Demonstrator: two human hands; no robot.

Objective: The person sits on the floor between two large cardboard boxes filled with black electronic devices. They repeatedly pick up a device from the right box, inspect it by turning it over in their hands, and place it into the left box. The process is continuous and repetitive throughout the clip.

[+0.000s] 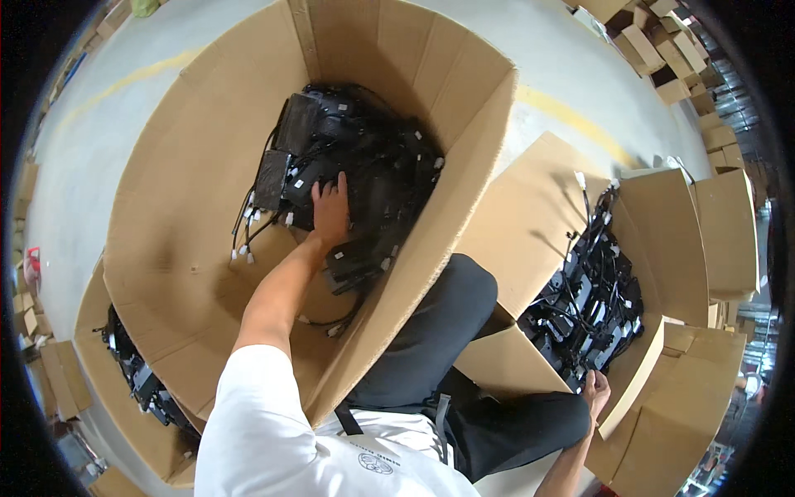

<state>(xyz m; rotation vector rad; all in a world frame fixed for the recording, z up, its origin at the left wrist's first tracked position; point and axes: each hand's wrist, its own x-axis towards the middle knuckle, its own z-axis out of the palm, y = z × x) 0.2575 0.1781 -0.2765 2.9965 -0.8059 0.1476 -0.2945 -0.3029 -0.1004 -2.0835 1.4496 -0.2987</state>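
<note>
My left hand [331,211] reaches deep into a large cardboard box [199,157], its fingers stretched out and resting on a pile of black boxy units [377,182]. Cables with small white plugs trail from these units, and flat black blocks lie along the pile's left side. At the near end of a smaller open carton on the right, my right hand [595,395] is closed beside a heap of black cabled parts [588,306]. Whatever its curled fingers grip is too small to make out.
Another carton [93,331] at the lower left holds more black parts. My bent knees [464,298] lie between the large box and the right carton [662,224], whose flaps stand out. Cardboard boxes [662,50] are stacked at the far right; a yellow line [571,120] crosses the floor.
</note>
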